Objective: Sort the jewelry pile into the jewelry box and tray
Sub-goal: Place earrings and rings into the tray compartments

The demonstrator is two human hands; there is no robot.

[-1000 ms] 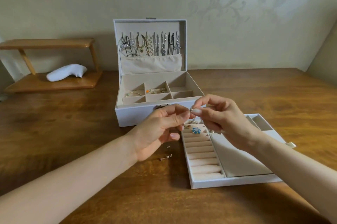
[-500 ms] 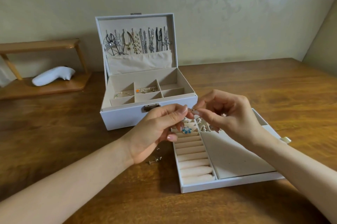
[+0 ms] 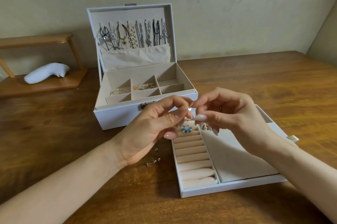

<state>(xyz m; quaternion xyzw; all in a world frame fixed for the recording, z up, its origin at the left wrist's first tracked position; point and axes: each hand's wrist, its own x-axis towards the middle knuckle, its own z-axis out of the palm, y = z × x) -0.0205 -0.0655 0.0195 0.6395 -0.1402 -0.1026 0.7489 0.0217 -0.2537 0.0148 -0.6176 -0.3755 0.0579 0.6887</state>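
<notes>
Silvery and very small, a jewelry piece (image 3: pixel 189 109) is pinched from both sides: by the thumb and forefinger of the left hand (image 3: pixel 155 128) and by the thumb and forefinger of the right hand (image 3: pixel 233 114). What kind of piece it is cannot be made out. Both hands are held in the air just in front of the jewelry box (image 3: pixel 116 118), with the other fingers loosely curled.

Below them, in front and to the right of the box, a white tray (image 3: pixel 228 190) is laid flat on the wooden table (image 3: pixel 54 132). Cream ring rolls (image 3: pixel 195 161) are lined along the tray's left side, and a blue flower ring (image 3: pixel 186 128) is seated in the rolls nearest the box. A few small earrings (image 3: pixel 205 126) are seen beside it, partly hidden by the right fingers. A flat cream pad (image 3: pixel 237 160) is set across the rest of the tray. Loose stud earrings (image 3: pixel 153 162) are seen lying on the table in front of the box, under the left wrist.

The box is stood open with its lid (image 3: pixel 130 13) upright. Necklaces (image 3: pixel 135 35) are hung in a row inside the lid above a fabric pocket (image 3: pixel 136 57). A beaded bracelet (image 3: pixel 118 92) is laid in a left compartment, and a chain with an orange tag (image 3: pixel 144 86) in a middle one. To the left of the box a wooden shelf (image 3: pixel 42 85) is placed, with a white object (image 3: pixel 46 73) on it.
</notes>
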